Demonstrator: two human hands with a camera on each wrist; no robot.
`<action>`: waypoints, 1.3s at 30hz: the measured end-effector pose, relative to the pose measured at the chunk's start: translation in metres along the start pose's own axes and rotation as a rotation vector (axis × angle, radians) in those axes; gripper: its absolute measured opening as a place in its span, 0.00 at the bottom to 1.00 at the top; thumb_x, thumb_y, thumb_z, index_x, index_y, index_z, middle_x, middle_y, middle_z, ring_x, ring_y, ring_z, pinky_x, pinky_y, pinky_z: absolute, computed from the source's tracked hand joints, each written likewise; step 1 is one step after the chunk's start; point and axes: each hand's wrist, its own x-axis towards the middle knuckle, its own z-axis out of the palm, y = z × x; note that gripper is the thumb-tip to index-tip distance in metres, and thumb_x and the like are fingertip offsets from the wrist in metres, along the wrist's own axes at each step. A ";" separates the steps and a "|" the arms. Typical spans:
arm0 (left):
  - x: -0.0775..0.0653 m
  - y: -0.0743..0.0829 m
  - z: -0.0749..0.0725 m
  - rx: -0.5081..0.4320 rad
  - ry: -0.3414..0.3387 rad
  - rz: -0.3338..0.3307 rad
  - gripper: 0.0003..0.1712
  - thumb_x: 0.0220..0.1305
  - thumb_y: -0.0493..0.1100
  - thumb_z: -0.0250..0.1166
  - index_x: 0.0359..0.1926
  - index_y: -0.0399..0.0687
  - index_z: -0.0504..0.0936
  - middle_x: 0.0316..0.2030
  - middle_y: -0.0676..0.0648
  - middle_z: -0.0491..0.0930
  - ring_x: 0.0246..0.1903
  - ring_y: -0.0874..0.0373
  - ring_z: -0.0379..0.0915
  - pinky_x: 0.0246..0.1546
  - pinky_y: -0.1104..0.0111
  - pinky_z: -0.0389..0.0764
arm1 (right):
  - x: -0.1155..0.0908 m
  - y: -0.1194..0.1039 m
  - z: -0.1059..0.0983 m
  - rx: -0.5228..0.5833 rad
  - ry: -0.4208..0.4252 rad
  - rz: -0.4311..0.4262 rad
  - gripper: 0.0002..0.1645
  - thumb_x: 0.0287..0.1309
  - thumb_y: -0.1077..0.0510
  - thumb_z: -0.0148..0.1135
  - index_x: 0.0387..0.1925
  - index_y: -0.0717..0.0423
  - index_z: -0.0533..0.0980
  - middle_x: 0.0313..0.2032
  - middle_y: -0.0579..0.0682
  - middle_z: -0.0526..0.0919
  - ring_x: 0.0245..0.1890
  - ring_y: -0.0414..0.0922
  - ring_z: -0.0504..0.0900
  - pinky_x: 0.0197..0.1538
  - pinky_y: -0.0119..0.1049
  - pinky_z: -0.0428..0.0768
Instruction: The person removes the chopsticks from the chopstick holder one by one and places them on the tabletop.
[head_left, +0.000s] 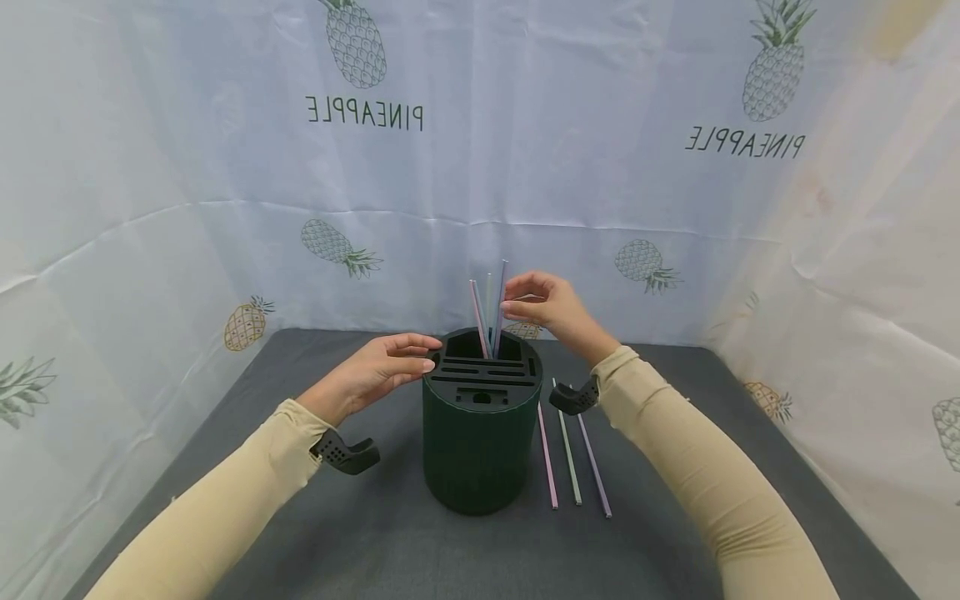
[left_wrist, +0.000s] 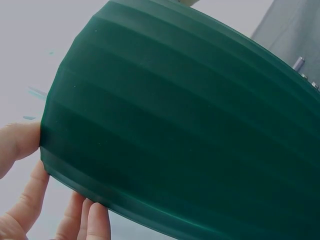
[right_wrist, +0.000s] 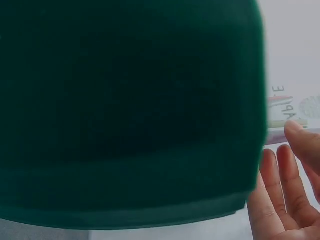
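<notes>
Grip, head view: purple straw (head_left: 503,275), stood in dark-green cylindrical holder (head_left: 480,458), met by right hand (head_left: 553,307); pinched or freed, can't be told. Holder touched by left hand (head_left: 373,367), fingers spread. Insertion judged in hand; clean release called for. Three slim straws (head_left: 569,458) laid on grey cloth (head_left: 360,542). Left wrist: wall (left_wrist: 160,110) faceted, satin. Right wrist: wall blurred.

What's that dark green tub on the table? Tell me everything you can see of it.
The utensil holder is dark green, roughly cylindrical and seemingly plastic, with a faintly ribbed side. It stands upright on the gray tabletop. Its darker top has long narrow slots, a small opening near the front and a larger rear compartment, where straws lean. The left hand touches its upper edge.
</notes>
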 end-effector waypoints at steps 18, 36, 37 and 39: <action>0.001 -0.002 0.000 -0.008 0.010 -0.002 0.30 0.65 0.36 0.62 0.66 0.36 0.66 0.70 0.39 0.60 0.69 0.45 0.56 0.71 0.51 0.58 | -0.003 -0.024 -0.006 0.257 0.110 -0.141 0.11 0.56 0.72 0.63 0.38 0.56 0.78 0.38 0.49 0.81 0.39 0.42 0.85 0.46 0.41 0.84; 0.000 -0.001 0.000 -0.019 -0.002 0.005 0.31 0.65 0.36 0.62 0.67 0.36 0.65 0.70 0.40 0.59 0.69 0.46 0.56 0.71 0.52 0.58 | -0.046 -0.045 -0.095 0.541 0.509 -0.443 0.22 0.53 0.72 0.66 0.51 0.62 0.76 0.37 0.54 0.79 0.36 0.46 0.83 0.39 0.38 0.86; 0.000 -0.001 0.000 -0.021 -0.004 0.005 0.31 0.65 0.36 0.62 0.67 0.36 0.65 0.70 0.40 0.59 0.69 0.45 0.56 0.72 0.52 0.58 | -0.051 -0.037 -0.100 0.517 0.529 -0.414 0.22 0.53 0.71 0.67 0.51 0.61 0.76 0.37 0.53 0.79 0.37 0.45 0.83 0.39 0.37 0.86; 0.000 -0.001 0.000 -0.023 -0.006 0.003 0.31 0.65 0.37 0.62 0.67 0.36 0.65 0.70 0.40 0.59 0.69 0.45 0.56 0.72 0.52 0.58 | -0.058 -0.019 -0.108 0.485 0.558 -0.354 0.22 0.53 0.69 0.67 0.52 0.60 0.77 0.37 0.51 0.79 0.37 0.44 0.83 0.39 0.35 0.86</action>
